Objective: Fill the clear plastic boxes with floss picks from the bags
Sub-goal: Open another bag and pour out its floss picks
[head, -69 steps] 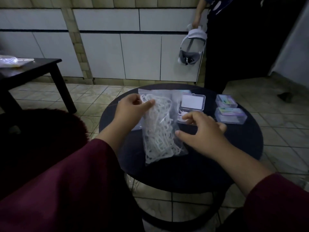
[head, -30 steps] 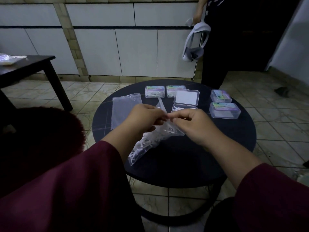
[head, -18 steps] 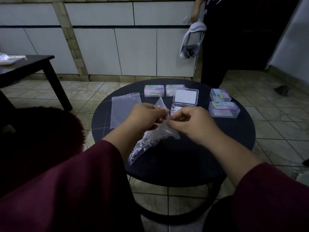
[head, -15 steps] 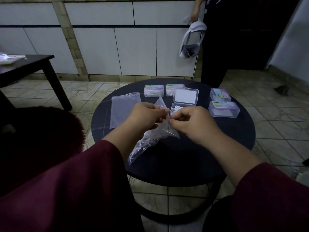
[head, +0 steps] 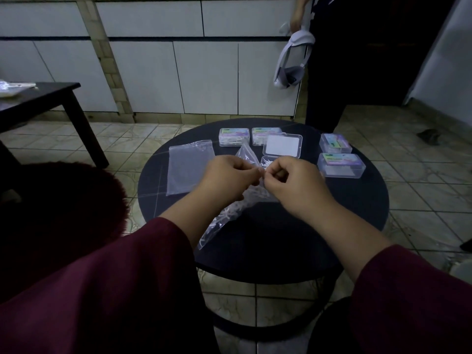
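Left hand and right hand — fingertips nearly touching — both pinch the top of the bag of floss picks, which trails down toward the wearer beneath the left wrist. Just beyond the right knuckles: one open box, lid up, picks in its base. Left of the left hand, one flat empty bag. Four closed boxes: two beyond the hands, two to the right. Round table — bare dark top nearer than the hands, out to its rim.
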